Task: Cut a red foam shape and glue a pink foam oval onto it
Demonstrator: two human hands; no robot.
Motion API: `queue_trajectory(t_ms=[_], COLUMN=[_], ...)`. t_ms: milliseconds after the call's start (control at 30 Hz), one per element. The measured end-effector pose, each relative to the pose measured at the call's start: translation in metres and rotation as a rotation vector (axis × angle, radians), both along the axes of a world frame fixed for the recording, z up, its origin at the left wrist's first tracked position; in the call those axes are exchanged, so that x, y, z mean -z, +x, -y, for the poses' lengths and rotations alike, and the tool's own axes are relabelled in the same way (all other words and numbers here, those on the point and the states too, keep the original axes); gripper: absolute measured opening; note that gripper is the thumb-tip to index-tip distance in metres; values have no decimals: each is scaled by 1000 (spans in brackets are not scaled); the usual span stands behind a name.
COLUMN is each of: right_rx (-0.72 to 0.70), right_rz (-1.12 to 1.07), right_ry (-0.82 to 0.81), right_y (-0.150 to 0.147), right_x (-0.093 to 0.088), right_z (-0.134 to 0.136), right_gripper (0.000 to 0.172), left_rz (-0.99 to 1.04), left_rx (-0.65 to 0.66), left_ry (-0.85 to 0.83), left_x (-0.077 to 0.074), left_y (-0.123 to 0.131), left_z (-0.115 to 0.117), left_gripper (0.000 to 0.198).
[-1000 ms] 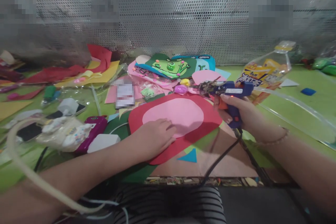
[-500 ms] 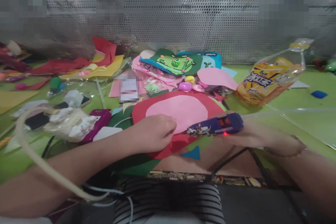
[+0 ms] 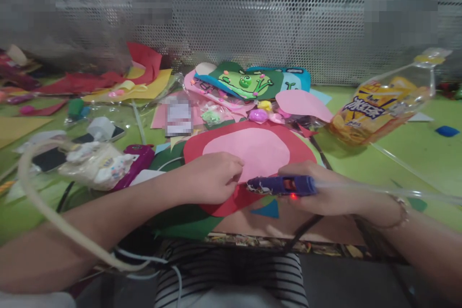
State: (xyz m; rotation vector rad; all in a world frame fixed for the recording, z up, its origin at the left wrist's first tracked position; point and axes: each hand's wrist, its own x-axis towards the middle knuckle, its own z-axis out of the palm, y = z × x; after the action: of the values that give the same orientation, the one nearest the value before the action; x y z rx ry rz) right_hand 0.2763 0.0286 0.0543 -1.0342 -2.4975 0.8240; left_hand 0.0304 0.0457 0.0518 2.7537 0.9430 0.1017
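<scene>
Pink oval (image 3: 252, 151) on red paper (image 3: 302, 142), with the glue gun (image 3: 269, 185) at its near edge.
The oval is already placed inside the red border on the counter (image 3: 348, 161); the gluing looks under way, not finished. The right hand (image 3: 334, 203) has its fingers closed around the glue gun; the left hand (image 3: 212, 179) lies at the oval's near left edge, fingers curled, but their tips are hidden, so I cannot tell if they pinch the paper.

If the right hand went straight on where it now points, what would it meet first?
Most likely the left hand: the glue gun in the right hand points toward it, though its height above the red paper is unclear.
</scene>
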Motion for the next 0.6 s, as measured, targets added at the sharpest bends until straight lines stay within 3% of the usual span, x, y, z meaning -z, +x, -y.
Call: queue_trajectory(t_ms=[133, 600], right_rx=[-48, 41], right_rz=[159, 54], right_ry=[-46, -93], right_y=[-2, 6], right_x=[-3, -5], right_z=[2, 4], right_gripper=[11, 8], left_rz=[-7, 2], left_rx=[14, 15], left_ry=[-6, -9], left_x=[-1, 1], left_y=[0, -1], left_z=[0, -1], left_gripper=[22, 23])
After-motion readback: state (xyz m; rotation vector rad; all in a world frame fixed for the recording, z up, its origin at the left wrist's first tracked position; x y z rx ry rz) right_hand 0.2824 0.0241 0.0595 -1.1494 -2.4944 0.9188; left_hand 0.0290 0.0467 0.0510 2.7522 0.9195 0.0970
